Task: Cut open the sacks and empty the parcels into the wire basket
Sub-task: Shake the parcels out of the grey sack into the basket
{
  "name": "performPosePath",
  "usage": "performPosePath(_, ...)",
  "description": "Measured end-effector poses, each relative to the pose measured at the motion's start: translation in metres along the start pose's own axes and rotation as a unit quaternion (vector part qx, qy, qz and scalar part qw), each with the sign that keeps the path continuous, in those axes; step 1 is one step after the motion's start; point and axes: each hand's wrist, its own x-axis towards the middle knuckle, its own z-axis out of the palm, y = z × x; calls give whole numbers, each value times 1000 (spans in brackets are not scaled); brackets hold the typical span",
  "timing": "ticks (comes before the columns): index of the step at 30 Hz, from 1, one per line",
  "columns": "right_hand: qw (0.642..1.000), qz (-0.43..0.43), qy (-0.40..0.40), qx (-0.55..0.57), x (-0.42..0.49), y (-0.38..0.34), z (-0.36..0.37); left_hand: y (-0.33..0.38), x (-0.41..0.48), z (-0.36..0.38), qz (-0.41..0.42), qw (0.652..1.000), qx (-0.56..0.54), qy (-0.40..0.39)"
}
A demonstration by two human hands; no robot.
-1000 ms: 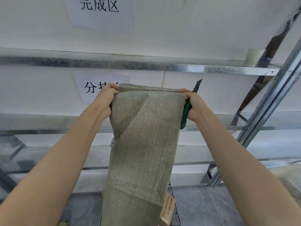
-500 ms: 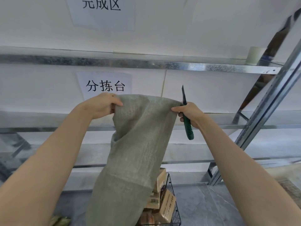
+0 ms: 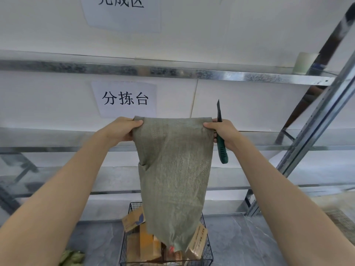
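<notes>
**Limp sack hangs over the basket**

The grey-green woven sack point(image 3: 172, 169) hangs flat and slack, narrowing to a bunched end that dips among brown parcels point(image 3: 148, 244) in the wire basket point(image 3: 208, 252). The left hand point(image 3: 121, 129) pinches one top corner. The right hand point(image 3: 221, 131) pinches the other while gripping a green-handled knife point(image 3: 221, 150), blade up.

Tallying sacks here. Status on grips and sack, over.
Left grip holds sack top corner. Right grip pinches other corner, knife in same fist, blade up. Sack hangs limp over wire basket, parcels in it. Nothing blocking.
</notes>
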Motion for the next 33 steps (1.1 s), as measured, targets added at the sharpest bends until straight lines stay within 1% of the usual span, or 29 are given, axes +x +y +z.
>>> performPosePath(4,999,6,17,29,0,4,1,-3,2,7,-4,999,-28,20)
performPosePath(6,996,7,25,89,-1,6,3,-2,1,10,-21,996,-83,30)
performPosePath(9,982,32,2,185,-6,5,8,0,-1,15,-41,980,-195,17)
performPosePath(11,970,57,-10,234,-9,2,7,1,-4,12,-31,962,-271,-19)
performPosePath(13,960,80,-33,266,-12,2,3,0,-8,3,-7,932,-348,-100)
performPosePath(14,954,86,-49,282,-12,2,0,1,-11,-1,4,920,-365,-139)
performPosePath(15,949,87,-61,296,-12,4,-2,-1,-11,-5,18,924,-349,-159)
performPosePath(16,947,90,-66,301,-12,7,-4,-3,-10,-7,28,937,-302,-171)
performPosePath(18,953,95,-58,280,-11,11,-7,-4,-6,-4,46,969,-190,-148)
performPosePath(20,964,90,-54,244,-9,15,-7,-5,-5,-1,60,982,-141,-113)
performPosePath(22,975,74,-47,203,-5,17,-7,-7,-3,-2,57,986,-120,-96)
performPosePath(24,985,63,-24,156,-1,18,-7,-12,-1,-3,49,989,-111,-84)
performPosePath(29,994,59,31,82,2,19,-3,-12,-3,6,25,990,-134,-46)
performPosePath(33,998,31,52,13,2,19,3,-8,-2,11,7,994,-110,24)
